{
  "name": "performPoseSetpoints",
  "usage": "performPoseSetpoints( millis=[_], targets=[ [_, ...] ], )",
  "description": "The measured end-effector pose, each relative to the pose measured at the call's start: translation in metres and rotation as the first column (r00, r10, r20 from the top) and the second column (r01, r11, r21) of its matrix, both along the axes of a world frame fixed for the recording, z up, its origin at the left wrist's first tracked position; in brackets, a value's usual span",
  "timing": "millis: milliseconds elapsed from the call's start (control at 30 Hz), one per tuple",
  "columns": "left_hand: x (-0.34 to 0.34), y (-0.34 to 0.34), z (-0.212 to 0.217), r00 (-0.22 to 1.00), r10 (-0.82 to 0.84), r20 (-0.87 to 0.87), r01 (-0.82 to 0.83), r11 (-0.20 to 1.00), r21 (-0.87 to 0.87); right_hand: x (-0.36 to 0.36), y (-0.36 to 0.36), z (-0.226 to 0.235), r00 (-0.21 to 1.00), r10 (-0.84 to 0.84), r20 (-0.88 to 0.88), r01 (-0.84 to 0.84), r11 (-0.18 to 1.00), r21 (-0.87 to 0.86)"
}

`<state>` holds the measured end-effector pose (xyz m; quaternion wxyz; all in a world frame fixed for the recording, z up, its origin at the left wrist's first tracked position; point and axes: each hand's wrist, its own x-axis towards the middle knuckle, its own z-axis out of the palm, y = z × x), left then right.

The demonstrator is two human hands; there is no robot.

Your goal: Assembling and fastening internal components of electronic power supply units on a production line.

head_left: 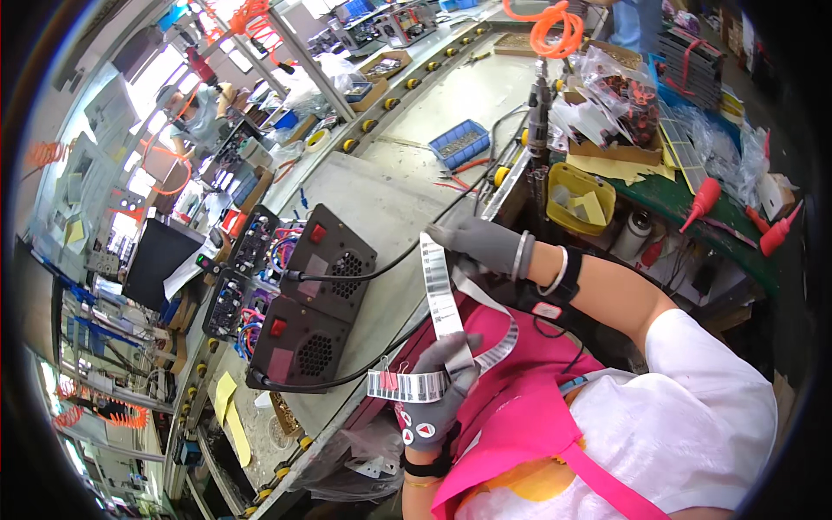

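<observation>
A label strip is held over the counter, fingers clamped, by the raised left hand and bent-wristed right hand.

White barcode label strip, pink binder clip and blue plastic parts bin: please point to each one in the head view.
White barcode label strip (440, 299), head view, middle of the upright stretch.
Pink binder clip (387, 380), head view, on its pink body.
Blue plastic parts bin (459, 143), head view, on its near wall.

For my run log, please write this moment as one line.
left hand: holds label strip | right hand: pinches strip's upper end | ahead: two dark boxes on bench
</observation>
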<state>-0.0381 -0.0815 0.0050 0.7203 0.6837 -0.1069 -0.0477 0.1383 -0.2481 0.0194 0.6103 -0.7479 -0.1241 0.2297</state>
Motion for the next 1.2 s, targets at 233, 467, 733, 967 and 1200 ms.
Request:
performPoseSetpoints(
  millis=[233,467,733,967,1200],
  targets=[
    [-0.004,0.004,0.011,0.948,0.316,0.037,-0.309,0.942,-0.129,-0.043,-0.007,0.001,0.854,0.019,0.519,-0.163,0.958,0.234],
    [-0.023,0.008,0.030,0.796,0.573,0.194,-0.573,0.817,-0.063,-0.072,0.040,0.016,0.614,0.255,0.747,-0.576,0.792,0.203],
    [-0.045,0.043,0.040,0.597,0.762,0.252,-0.782,0.622,-0.027,-0.088,0.103,0.021,0.685,0.316,0.656,-0.620,0.726,0.297],
    [-0.027,0.066,0.042,0.509,0.829,0.230,-0.852,0.524,-0.005,-0.081,0.132,0.021,0.771,0.333,0.543,-0.554,0.772,0.312],
    [-0.011,0.084,0.040,0.466,0.867,0.179,-0.882,0.471,0.015,-0.077,0.163,0.016,0.857,0.281,0.432,-0.469,0.772,0.429]
  ],
)
